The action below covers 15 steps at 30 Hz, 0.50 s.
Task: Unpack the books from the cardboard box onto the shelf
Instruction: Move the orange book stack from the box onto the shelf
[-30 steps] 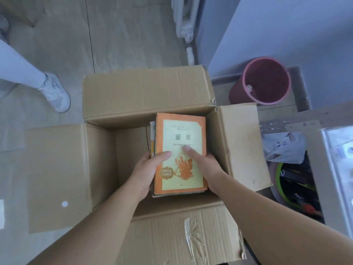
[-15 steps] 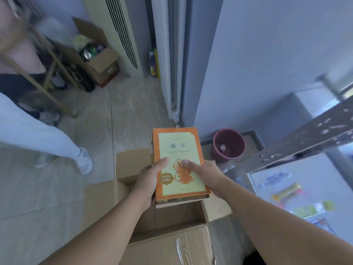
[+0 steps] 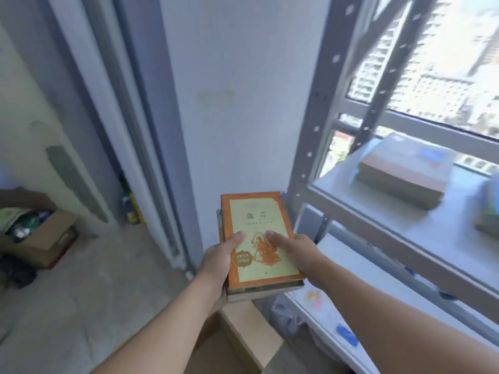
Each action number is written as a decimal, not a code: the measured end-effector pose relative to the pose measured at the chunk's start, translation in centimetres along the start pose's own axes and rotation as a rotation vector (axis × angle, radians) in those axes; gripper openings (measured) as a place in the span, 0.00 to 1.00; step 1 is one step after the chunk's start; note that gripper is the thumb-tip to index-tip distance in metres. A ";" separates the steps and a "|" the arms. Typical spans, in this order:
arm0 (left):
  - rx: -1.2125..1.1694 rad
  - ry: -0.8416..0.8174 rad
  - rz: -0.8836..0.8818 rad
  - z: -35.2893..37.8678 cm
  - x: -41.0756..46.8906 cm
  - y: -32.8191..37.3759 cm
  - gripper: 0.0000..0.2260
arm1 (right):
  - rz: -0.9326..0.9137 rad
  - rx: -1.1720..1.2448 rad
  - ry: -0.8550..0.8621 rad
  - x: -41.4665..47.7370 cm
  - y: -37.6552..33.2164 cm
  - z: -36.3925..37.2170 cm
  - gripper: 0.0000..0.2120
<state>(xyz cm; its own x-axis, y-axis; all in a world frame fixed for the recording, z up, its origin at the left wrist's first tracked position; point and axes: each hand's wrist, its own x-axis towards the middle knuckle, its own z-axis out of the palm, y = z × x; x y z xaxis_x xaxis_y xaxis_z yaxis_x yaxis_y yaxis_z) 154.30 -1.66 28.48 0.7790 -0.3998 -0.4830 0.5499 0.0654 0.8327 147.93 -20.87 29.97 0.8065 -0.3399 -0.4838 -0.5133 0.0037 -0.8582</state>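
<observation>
A small stack of books (image 3: pixel 259 225) with an orange-and-cream cover on top is held in the air between both hands. My left hand (image 3: pixel 218 261) grips its left edge, thumb on the cover. My right hand (image 3: pixel 299 253) grips the right edge, thumb on the cover too. The stack hangs just left of the grey metal shelf (image 3: pixel 383 220). Only a flap of the cardboard box (image 3: pixel 251 338) shows below the books.
Two stacked books (image 3: pixel 402 174) lie on the upper shelf board, with another blurred object (image 3: pixel 488 211) at the right edge. A lower shelf board (image 3: pixel 332 314) holds small coloured items. A second open carton (image 3: pixel 40 236) stands on the floor at the left. A window lies behind the shelf.
Both hands lifted the stack of books out of the cardboard box and up toward shelf height. The view swung up from the box to the wall and shelf.
</observation>
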 end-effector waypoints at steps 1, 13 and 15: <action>0.026 -0.040 -0.005 1.2 -0.5 0.2 0.19 | -0.001 0.035 0.035 -1.3 0.3 -1.1 0.22; 0.132 -0.308 0.023 13.7 -9.7 -2.6 0.14 | -0.027 0.227 0.312 -17.6 4.1 -11.6 0.19; 0.147 -0.332 0.036 15.4 -11.7 -3.0 0.13 | -0.041 0.245 0.331 -20.2 4.6 -12.8 0.19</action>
<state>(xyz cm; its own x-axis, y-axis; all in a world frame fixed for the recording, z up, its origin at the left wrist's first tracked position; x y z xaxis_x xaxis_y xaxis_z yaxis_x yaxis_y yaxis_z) 138.85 -11.25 35.82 0.6436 -0.6764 -0.3582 0.4559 -0.0371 0.8893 125.52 -26.07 37.93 0.6667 -0.6280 -0.4014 -0.3655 0.1939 -0.9104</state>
